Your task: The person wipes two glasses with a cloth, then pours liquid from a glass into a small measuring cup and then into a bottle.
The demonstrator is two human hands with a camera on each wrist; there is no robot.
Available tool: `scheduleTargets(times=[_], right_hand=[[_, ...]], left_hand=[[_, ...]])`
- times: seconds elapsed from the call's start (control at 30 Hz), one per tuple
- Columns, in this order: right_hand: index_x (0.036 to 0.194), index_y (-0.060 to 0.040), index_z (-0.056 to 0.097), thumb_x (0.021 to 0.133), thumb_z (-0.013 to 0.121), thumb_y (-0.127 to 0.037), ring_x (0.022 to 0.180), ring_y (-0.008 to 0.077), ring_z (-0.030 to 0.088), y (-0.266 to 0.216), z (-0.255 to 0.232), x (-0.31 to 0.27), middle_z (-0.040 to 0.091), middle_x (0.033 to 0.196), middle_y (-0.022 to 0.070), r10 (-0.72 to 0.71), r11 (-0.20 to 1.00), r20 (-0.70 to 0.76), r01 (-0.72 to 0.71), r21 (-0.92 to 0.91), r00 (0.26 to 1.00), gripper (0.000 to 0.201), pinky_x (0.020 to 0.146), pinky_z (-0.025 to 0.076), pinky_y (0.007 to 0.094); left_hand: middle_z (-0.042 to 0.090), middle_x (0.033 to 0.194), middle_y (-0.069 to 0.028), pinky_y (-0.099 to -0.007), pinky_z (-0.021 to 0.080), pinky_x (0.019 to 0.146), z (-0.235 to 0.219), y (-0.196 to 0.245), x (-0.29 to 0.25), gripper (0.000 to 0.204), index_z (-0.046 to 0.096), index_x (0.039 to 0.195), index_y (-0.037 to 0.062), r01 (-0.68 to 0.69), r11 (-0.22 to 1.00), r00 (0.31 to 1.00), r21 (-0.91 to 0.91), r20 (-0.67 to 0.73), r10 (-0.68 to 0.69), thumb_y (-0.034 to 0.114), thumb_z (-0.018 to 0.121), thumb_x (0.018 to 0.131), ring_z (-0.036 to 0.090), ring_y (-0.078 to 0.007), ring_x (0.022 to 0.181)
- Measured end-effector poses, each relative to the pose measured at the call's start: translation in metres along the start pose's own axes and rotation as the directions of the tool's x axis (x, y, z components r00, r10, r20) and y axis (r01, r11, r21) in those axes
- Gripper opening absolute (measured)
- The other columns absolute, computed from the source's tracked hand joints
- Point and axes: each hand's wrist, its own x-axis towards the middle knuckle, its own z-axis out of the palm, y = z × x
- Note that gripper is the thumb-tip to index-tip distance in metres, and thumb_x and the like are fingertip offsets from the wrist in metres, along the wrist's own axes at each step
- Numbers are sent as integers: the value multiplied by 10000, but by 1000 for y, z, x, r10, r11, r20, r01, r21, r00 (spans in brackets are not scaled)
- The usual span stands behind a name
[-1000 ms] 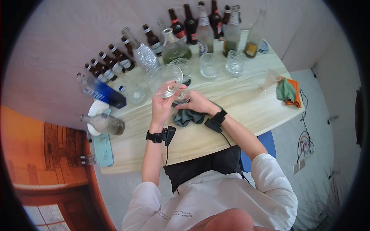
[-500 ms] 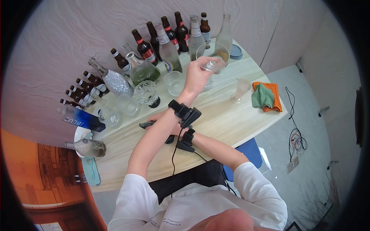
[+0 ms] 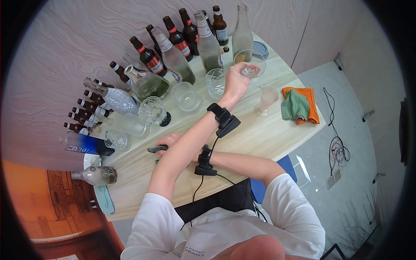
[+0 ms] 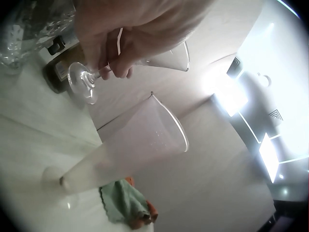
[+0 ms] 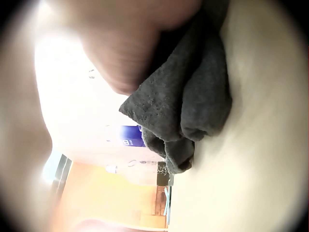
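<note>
Stretched out toward the back right, my left hand [image 3: 236, 84] pinches the stem of a clear wide-bowled stemmed glass [image 3: 259, 60]. In the left wrist view that glass's round foot [image 4: 81, 83] shows below my fingers, above the table. A tall flared glass [image 3: 268, 98] stands on the table in front of it. My right hand [image 3: 170, 140] passes under my left forearm, which hides part of it. It grips a bunched dark grey cloth [image 5: 164, 94] low over the tabletop.
Brown beer bottles [image 3: 152, 60] and clear bottles [image 3: 208, 47] line the back. Tumblers [image 3: 187, 97] and a footed glass bowl [image 3: 152, 111] stand before them. Green [image 3: 295, 105] and orange cloths [image 3: 313, 113] lie at the right edge. A blue box [image 3: 90, 144] lies at left.
My left hand has carried the stemmed glass from the middle to the back right, away from my right hand. My right hand stays near the middle with the cloth, and the arms now cross.
</note>
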Motion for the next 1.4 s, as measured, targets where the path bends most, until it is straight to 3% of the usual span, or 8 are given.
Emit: scheduleTargets(times=[0.23, 0.33, 0.43, 0.73, 0.93, 1.03, 1.23, 1.4], right_hand=[[1120, -48, 713, 954, 703, -342, 964, 363, 683, 4, 2, 0, 733, 1047, 138, 63, 998, 64, -63, -1, 996, 337, 790, 524, 470], [1109, -61, 720, 946, 706, -339, 934, 365, 684, 3, 5, 0, 737, 1029, 129, 103, 994, 54, -101, -43, 993, 323, 772, 521, 480], [1098, -74, 727, 934, 717, -337, 912, 363, 687, 5, 9, -1, 740, 1012, 122, 105, 990, 27, -102, -96, 994, 310, 755, 519, 481], [1088, -75, 733, 905, 742, -314, 911, 363, 684, 4, 9, 1, 739, 1008, 120, 108, 992, 31, -106, -69, 994, 302, 756, 520, 478], [1052, -75, 746, 870, 774, -288, 892, 368, 684, -9, 1, 7, 743, 968, 117, 142, 988, 40, -139, -67, 989, 281, 748, 526, 473], [1024, -79, 759, 857, 786, -283, 870, 365, 686, -12, -1, 10, 744, 942, 120, 191, 980, 82, -186, -68, 978, 265, 736, 529, 467], [998, -89, 773, 842, 796, -272, 824, 367, 688, -14, 0, 13, 735, 884, 139, 220, 972, 64, -213, -100, 973, 242, 696, 524, 458], [996, -79, 766, 837, 805, -272, 789, 364, 683, -5, 2, 15, 722, 854, 144, 210, 976, 99, -202, -78, 973, 253, 671, 511, 451]], left_hand=[[795, 1073, -70, -292, 536, 911, 10, -23, 5, 181, 777, 1067, 34, 40, 994, 999, 102, 26, -43, -2, 654, 940, 717, -131, 1007], [793, 1015, -130, -325, 551, 936, 20, -29, 4, 372, 784, 966, 22, 97, 992, 995, 78, -17, -96, -152, 525, 765, 751, -241, 1024], [801, 1047, -75, -302, 540, 912, 21, -35, 3, 209, 783, 1044, 38, 148, 976, 989, 160, -32, -145, -34, 660, 891, 731, -166, 1018], [785, 984, -98, -322, 551, 844, 24, -48, 7, 200, 740, 1145, 34, 342, 930, 938, 135, -111, -329, 55, 679, 956, 726, -156, 933], [671, 1322, -181, -377, 517, 988, 29, -68, 4, 401, 620, 1326, 21, 291, 935, 956, 200, -76, -282, 168, 699, 961, 660, -244, 1175], [467, 1548, -245, -412, 417, 1149, 26, -53, -8, 646, 442, 1492, -25, 331, 897, 938, 293, 3, -347, 210, 706, 951, 498, -325, 1407], [334, 1631, -287, -386, 288, 1255, 17, -36, -32, 840, 221, 1591, -104, 371, 894, 909, 252, 98, -405, 140, 671, 925, 313, -357, 1546], [398, 1595, -289, -385, 324, 1234, -11, -15, -60, 766, 247, 1597, -78, 321, 907, 856, 275, 326, -401, 126, 605, 951, 373, -347, 1520]])
